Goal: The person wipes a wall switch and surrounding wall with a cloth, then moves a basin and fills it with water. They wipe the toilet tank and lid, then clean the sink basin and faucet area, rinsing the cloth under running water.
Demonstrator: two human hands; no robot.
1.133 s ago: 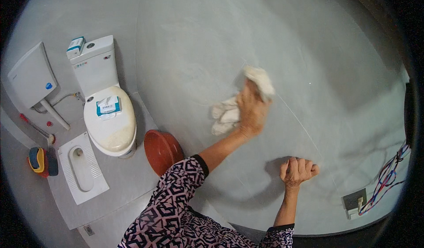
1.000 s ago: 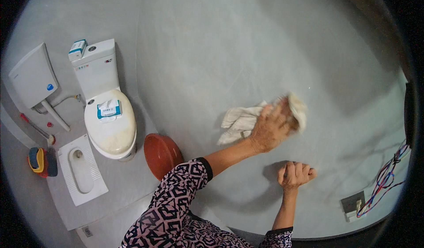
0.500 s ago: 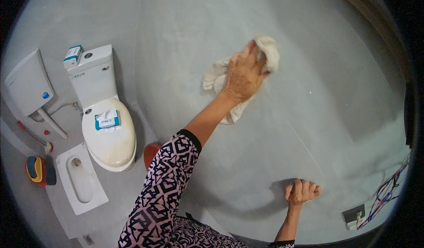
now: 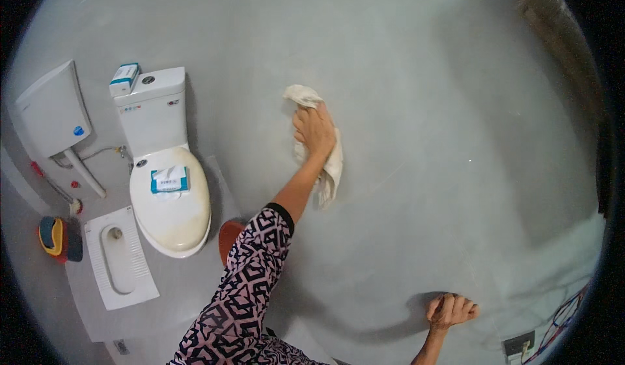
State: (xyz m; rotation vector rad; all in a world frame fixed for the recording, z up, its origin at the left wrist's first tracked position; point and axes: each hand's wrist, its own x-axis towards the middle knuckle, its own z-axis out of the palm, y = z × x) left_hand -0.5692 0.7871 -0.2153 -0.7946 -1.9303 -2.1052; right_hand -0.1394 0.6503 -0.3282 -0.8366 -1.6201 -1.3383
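- Head view: pale grey wall [image 4: 410, 157], spread broadly to the right of the toilet [image 4: 170, 215], with faint streaks and soft shadows;
- toilet: white, lid lowered, yellowish toward the lid's front edge;
- squat pan [image 4: 120, 254]: white, ribbed along both sides, set in the floor below and left of the toilet;
- cistern [image 4: 55, 111]: white, mounted left of the toilet, pipe [image 4: 84, 173] sloping down from its underside;
- basin [image 4: 229, 238]: reddish-brown, just right of the toilet's lower end, partly hidden behind a patterned sleeve [image 4: 244, 287];
- cream cloth [image 4: 332, 163]: right of the toilet, against the wall, upper end bunched, lower end hanging in folds;
- left hand [image 4: 316, 131]: right of the toilet, gripping the cream cloth, fingers bent into its upper part;
- right hand [image 4: 450, 310]: well apart from the toilet, to its lower right, curled into a fist beside the wall; cannot tell whether touching;
- tissue pack [image 4: 170, 181]: white and teal, on the toilet's lid;
- similar box [image 4: 125, 77]: atop the toilet's tank.
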